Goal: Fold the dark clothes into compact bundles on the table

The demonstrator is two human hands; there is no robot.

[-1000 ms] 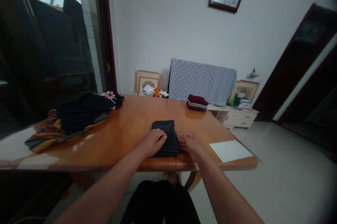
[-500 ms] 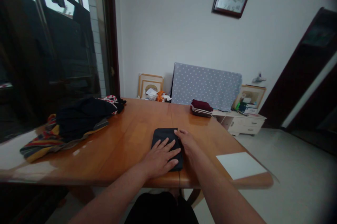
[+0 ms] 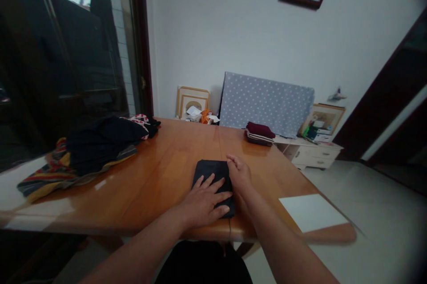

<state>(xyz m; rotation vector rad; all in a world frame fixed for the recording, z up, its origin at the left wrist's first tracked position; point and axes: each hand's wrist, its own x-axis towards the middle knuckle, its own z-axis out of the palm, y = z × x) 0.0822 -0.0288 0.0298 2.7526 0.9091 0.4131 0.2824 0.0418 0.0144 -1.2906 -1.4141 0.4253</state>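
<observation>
Right at the near edge of the desk (image 3: 170, 155), a folded dark cloth (image 3: 211, 168) is lying in a compact, flat rectangle, and both hands are working on it. The left hand (image 3: 204, 203) is resting palm down across the cloth, fingers fanning wide, gripping nothing. Over on the far right corner, the right hand (image 3: 239, 176) is curling its fingers narrowly beside the edge; whether it is pinching the fabric, I cannot tell. The forearms are reaching in from below, and the left one is crossing the desk's front edge.

Out to the left, a loose heap of clothes (image 3: 106, 139) is sprawling, dark navy on top, with a striped garment (image 3: 43, 179) spilling out beneath. To the right of the right forearm, a white sheet (image 3: 312, 213) is lying flat near the desk's corner. Farther back, a neat stack of folded clothes (image 3: 260, 134) is sitting near the far edge, maroon on top. Behind that stack, a grey-blue dotted cloth (image 3: 267, 103) is hanging in front of the wall (image 3: 213, 21).
</observation>
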